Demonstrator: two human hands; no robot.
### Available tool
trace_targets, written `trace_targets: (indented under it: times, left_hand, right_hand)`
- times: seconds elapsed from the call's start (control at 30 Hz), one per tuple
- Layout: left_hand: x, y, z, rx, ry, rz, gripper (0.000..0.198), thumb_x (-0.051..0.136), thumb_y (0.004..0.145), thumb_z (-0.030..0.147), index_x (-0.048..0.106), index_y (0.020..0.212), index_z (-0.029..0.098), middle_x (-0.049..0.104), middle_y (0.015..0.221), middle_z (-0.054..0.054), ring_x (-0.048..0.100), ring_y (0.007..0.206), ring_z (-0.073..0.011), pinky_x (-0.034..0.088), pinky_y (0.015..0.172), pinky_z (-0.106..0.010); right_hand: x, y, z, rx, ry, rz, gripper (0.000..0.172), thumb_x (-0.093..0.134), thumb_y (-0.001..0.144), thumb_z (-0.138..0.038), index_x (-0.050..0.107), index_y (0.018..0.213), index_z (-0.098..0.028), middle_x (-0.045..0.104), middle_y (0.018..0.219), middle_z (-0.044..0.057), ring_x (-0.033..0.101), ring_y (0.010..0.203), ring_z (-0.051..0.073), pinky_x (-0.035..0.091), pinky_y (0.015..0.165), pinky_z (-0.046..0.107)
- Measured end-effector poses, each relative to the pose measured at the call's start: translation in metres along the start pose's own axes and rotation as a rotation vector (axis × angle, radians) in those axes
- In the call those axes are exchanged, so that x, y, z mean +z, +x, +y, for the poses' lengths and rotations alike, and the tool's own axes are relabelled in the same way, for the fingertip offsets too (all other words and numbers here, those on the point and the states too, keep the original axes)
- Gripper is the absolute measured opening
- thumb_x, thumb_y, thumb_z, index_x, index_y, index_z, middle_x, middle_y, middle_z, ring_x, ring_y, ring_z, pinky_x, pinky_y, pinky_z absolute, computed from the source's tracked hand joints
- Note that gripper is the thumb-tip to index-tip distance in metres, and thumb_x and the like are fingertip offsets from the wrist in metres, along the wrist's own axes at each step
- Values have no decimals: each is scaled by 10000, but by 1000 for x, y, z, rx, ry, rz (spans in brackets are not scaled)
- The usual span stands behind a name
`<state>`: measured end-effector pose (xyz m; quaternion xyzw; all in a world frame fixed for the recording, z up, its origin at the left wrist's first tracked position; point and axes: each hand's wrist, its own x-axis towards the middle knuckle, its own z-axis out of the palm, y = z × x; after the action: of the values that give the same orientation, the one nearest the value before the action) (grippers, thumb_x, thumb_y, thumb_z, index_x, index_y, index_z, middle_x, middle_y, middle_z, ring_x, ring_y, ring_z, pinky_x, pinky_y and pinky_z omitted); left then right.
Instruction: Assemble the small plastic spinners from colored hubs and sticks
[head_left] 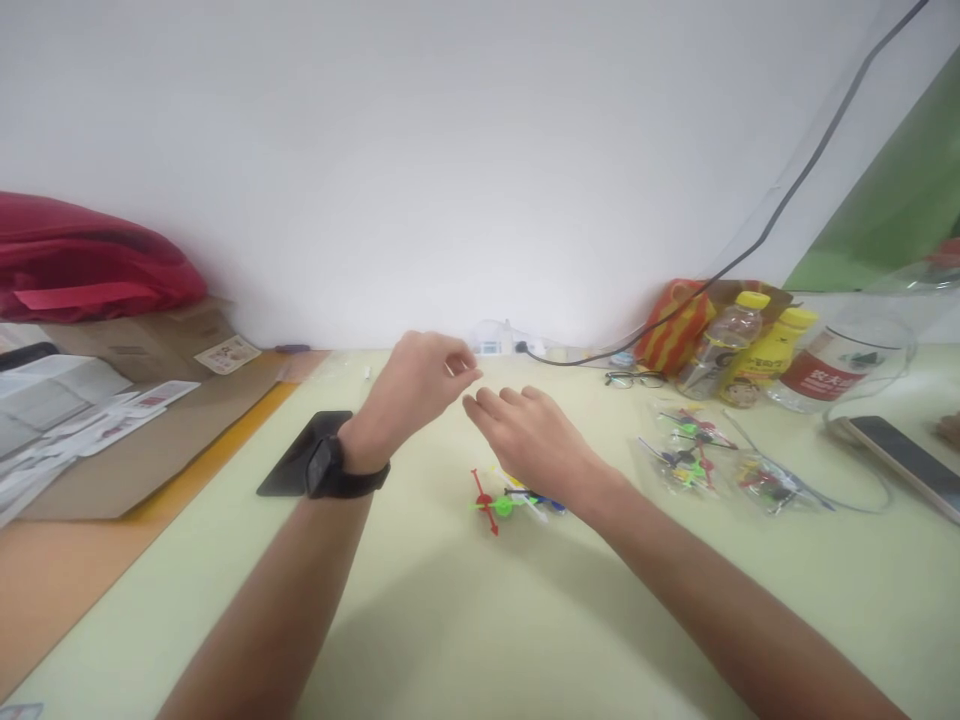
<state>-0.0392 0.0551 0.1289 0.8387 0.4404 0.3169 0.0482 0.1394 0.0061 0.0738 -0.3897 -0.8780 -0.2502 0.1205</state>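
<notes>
My left hand [420, 385], with a black watch on its wrist, is raised above the pale green table [420, 600]; its fingers are curled together in a pinch on something too small to make out. My right hand [529, 435] hovers just to its right, fingers stretched forward and together, holding nothing that I can see. Under the right hand lies a small pile of coloured plastic sticks and connectors [504, 500], red, green, blue and white, partly hidden by the wrist.
A black phone [296, 455] lies left of my left wrist. Clear bags of coloured plastic parts [697, 445] sit at right, with glasses [634, 379], bottles [739, 350], a jar [832, 370] and another phone [904, 460]. Cardboard, papers and a red bag [82, 260] fill the left.
</notes>
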Motion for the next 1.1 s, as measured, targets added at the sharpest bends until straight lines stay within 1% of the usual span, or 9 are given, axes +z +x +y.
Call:
trace_targets:
  times: [0.17,0.27,0.33,0.47,0.57,0.67,0.8,0.93,1.1]
  left_hand:
    - [-2,-1,1,7,43,-10,166,676,870,326,762,782,215,762,763,-7,695,680,-188,508,664,-319]
    - [-8,0,-3,11,-70,-70,194,695,865,385,777,920,218,770,826,-23,705,733,-200,524,677,-316]
    - [-12,1,-11,14,-257,-130,319,700,873,434,749,1106,221,778,973,-53,719,859,-218,546,747,-320]
    - [-4,4,-39,1,-727,-220,536,583,947,573,631,1346,219,694,1285,-140,645,1180,-284,514,965,-395]
    - [21,4,-56,24,-1036,-476,704,477,938,706,528,1470,248,558,1476,-162,564,1309,-332,440,1077,-477]
    - [52,0,-57,13,-1243,-743,825,433,893,799,449,1532,277,517,1512,-168,529,1348,-370,400,1104,-531]
    - [79,-9,-43,25,-1439,-915,1013,426,809,885,342,1584,239,481,1525,-223,490,1368,-443,362,1094,-617]
    - [85,-13,-34,-30,-1561,-1025,1077,503,779,855,228,1620,241,492,1493,-243,553,1293,-454,396,1045,-632]
    - [78,-11,-34,-92,-1589,-1127,1022,571,818,753,199,1624,246,608,1331,-219,655,1110,-386,462,971,-584]
  right_hand:
    - [2,1,5,-49,-53,81,250,494,822,52,638,853,-150,630,994,124,529,850,246,368,675,387]
    - [-1,2,11,-143,14,197,209,519,851,1,644,802,-160,643,1031,132,526,1034,295,409,853,431]
    - [-5,2,17,-136,134,282,174,530,876,-44,647,828,-163,661,1010,120,524,1098,303,398,944,441]
    - [-17,-2,32,63,476,381,109,578,873,-95,627,861,-191,687,885,53,589,957,244,422,909,405]
    - [-25,-6,44,192,662,422,90,621,851,-114,629,848,-203,705,870,23,618,903,215,435,898,386]
    - [-31,-8,53,266,807,394,70,634,864,-150,637,817,-202,716,839,6,639,812,183,471,821,343]
    - [-32,-11,65,353,935,344,60,626,863,-161,645,819,-198,709,799,-3,644,748,160,476,664,279]
    - [-31,-16,78,408,1047,301,28,653,870,-206,649,851,-185,696,792,7,645,705,152,506,665,283]
    - [-43,-25,91,427,1173,198,142,718,881,-309,670,854,-178,734,811,38,696,791,188,540,725,307]
